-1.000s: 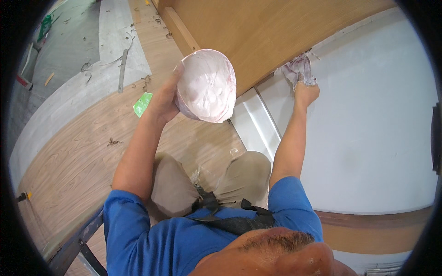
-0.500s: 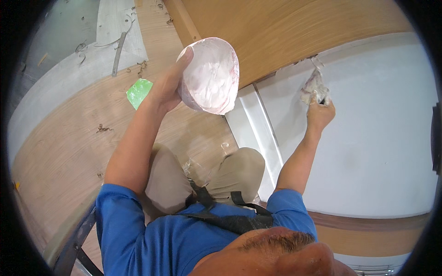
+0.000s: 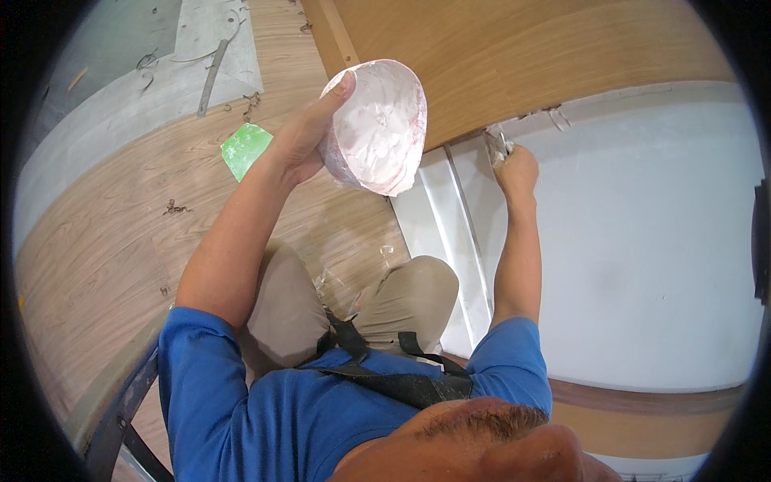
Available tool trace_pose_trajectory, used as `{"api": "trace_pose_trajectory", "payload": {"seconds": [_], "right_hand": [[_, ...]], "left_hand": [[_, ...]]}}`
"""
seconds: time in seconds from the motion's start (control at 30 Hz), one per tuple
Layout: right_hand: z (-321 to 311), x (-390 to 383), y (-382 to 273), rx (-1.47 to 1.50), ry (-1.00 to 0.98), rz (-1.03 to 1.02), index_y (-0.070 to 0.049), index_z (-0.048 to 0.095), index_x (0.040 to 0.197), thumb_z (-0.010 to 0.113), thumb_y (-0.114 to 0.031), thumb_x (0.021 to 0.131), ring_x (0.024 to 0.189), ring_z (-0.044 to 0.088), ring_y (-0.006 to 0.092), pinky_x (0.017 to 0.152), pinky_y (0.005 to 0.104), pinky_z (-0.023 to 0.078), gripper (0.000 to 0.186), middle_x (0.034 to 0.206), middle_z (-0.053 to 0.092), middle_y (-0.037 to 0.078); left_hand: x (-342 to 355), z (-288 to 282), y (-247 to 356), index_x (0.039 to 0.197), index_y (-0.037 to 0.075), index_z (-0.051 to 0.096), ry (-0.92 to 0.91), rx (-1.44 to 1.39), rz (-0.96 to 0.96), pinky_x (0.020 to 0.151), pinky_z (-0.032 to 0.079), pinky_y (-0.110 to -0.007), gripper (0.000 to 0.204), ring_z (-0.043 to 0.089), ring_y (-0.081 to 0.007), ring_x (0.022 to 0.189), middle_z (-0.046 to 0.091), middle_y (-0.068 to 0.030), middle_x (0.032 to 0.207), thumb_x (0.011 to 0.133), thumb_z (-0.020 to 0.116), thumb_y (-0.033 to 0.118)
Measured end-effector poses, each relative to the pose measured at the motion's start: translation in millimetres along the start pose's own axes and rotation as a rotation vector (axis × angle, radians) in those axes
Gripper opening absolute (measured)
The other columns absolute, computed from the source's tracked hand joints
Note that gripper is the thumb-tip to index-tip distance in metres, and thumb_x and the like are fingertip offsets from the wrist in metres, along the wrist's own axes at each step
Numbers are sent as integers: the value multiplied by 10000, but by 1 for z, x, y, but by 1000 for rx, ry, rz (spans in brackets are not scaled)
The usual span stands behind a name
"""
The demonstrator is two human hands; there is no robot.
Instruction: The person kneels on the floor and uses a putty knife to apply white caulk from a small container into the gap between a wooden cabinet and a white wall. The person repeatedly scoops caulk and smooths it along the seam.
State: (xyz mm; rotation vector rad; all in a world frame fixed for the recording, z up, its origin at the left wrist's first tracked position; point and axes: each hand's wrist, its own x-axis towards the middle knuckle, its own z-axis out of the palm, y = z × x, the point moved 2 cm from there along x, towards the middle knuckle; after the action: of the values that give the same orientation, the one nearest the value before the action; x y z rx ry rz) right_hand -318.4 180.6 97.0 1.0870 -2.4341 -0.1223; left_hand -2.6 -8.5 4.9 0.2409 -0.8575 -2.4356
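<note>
left hand: our left hand [image 3: 307, 138] is closed on the bowl [image 3: 336, 165], thumb hooked over the rim, the other fingers mostly hidden behind the wall.
bowl: held up over the floor, left of the wood panel; its mouth is tipped toward us, probably so that we can see and reach the contents.
bowl shape: thin-walled and rounded, the rim uneven and drawn to a blunt corner at its lower edge, with pinkish streaks on the wall.
paste: the paste [image 3: 384, 132] inside is pale pinkish white, thick and ridged; it seems stiff enough to cling despite the tilt.
right hand: our right hand [image 3: 519, 170] pinches a smeared piece [image 3: 495, 148] at the seam; we cannot tell whether it is cloth, film or a blade.
seam: here the smooth white panel [image 3: 626, 233] meets the grained wood panel [image 3: 498, 60]; the arm reaches out straight, likely to get at that narrow edge.
edge texture: ragged, with pale smears and dark flecks beside the hand.
green sheet: the green sheet [image 3: 246, 150], angular and white-smudged, lies on the wood-grain floor [image 3: 104, 217], near our left forearm.
</note>
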Motion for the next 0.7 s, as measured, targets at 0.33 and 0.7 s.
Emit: {"api": "trace_pose_trajectory", "payload": {"seconds": [0.33,0.7], "right_hand": [[-12,9,-6,13,73,-8,-33,697,825,628,-163,775,780,643,431,719,498,508,155,807,669,234],[-68,23,6,-39,253,-11,-13,670,780,644,-155,769,752,646,421,691,494,510,145,791,665,225]], "left_hand": [[4,-3,-4,1424,-97,316,-15,-29,-4,1117,372,-436,884,457,-350,1321,415,-285,1421,899,614,549],[6,-6,-4,1417,-53,376,35,1,-22,1085,403,-453,915,474,-332,1300,456,-251,1408,846,650,607]]}}
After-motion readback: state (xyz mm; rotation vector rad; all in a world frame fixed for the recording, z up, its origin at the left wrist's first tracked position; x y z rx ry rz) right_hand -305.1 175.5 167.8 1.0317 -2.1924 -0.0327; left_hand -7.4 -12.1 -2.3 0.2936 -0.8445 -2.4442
